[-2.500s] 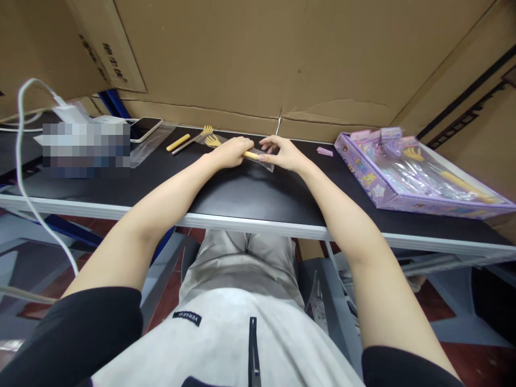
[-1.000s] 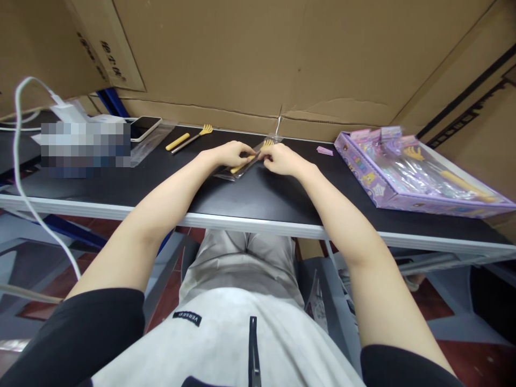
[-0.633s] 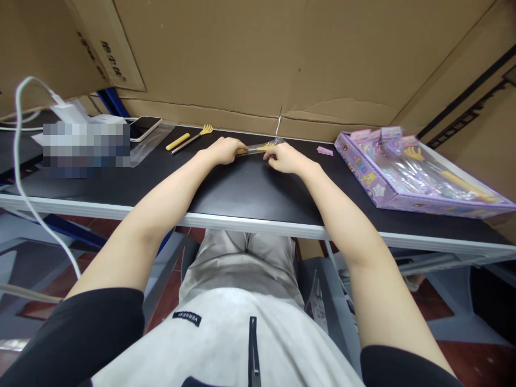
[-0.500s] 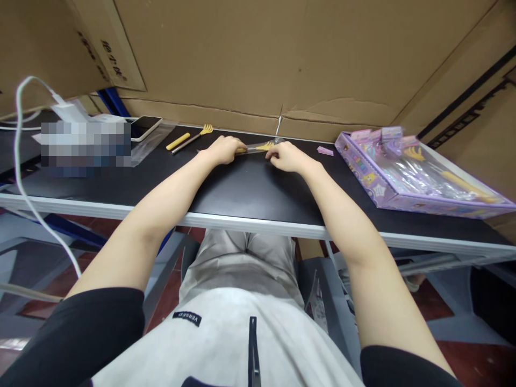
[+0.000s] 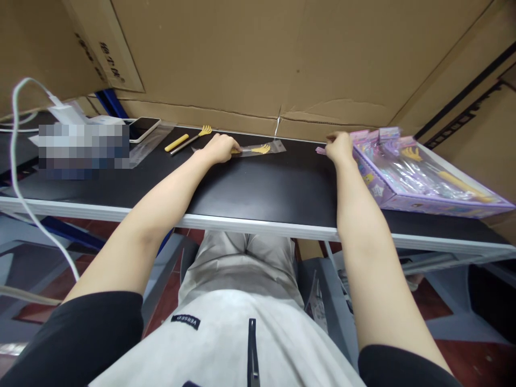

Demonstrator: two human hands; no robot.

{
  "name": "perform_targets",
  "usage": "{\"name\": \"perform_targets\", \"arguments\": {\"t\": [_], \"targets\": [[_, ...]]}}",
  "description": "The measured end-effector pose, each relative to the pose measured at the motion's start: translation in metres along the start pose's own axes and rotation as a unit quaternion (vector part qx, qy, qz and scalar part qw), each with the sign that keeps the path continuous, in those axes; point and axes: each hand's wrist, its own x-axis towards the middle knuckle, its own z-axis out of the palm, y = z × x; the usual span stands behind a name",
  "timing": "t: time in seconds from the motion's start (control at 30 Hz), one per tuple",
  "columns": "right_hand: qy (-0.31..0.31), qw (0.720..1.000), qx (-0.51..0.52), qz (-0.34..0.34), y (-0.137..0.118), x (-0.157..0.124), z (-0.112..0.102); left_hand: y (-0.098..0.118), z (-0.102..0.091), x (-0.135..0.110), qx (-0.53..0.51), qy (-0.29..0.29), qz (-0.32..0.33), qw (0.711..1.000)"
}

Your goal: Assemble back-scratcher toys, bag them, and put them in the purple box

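My left hand [image 5: 221, 149] is closed on a clear plastic bag [image 5: 278, 146] that lies on the black tabletop. Inside the bag is a back scratcher [image 5: 262, 149] with a yellow claw head; my fingers hide its handle end. At the right, my right hand [image 5: 341, 148] is over the table with its fingers apart, close to a small pink-purple slip [image 5: 321, 151]. Whether the fingertips touch the slip is hard to see. An unbagged back scratcher [image 5: 189, 142] with a metal rod and a yellow handle piece [image 5: 176, 143] lie left of my left hand.
A purple display box [image 5: 439, 203] of packaged items stands at the right, just past my right hand. On the left are a phone [image 5: 144, 129], flat clear bags [image 5: 151, 146], a white charger [image 5: 68, 114] with its cable and a blurred-out patch. Cardboard walls [image 5: 242, 59] enclose the table's back.
My right hand has left the bag's end and moved right to the pink-purple slip, its fingers now apart. My left hand stays on the bagged back scratcher.
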Motion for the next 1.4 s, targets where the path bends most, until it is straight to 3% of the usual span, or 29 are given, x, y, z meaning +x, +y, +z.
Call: {"name": "perform_targets", "arguments": {"t": [0.1,0.37,0.6,0.93,1.07,1.4], "targets": [[-0.016,0.997,0.024,0.074,0.010,-0.007,0.007,-0.003,0.003,0.001,-0.012,0.012,0.015,1.000],[-0.094,0.991,-0.024,0.090,0.009,-0.015,0.013,-0.001,0.004,0.001,-0.012,0.014,0.022,1.000],[-0.068,0.992,-0.012,0.102,0.012,-0.010,0.016,0.016,-0.008,-0.006,0.022,-0.036,-0.026,0.999],[-0.079,0.988,-0.041,0.125,0.019,-0.002,0.026,0.020,-0.010,-0.008,0.029,-0.033,-0.029,0.999],[-0.062,0.990,-0.044,0.119,0.018,-0.005,0.024,0.020,-0.009,-0.007,0.024,-0.030,-0.026,0.999],[-0.095,0.981,-0.031,0.168,0.009,-0.007,0.012,0.018,-0.007,-0.006,0.029,-0.021,-0.014,0.999]]}}
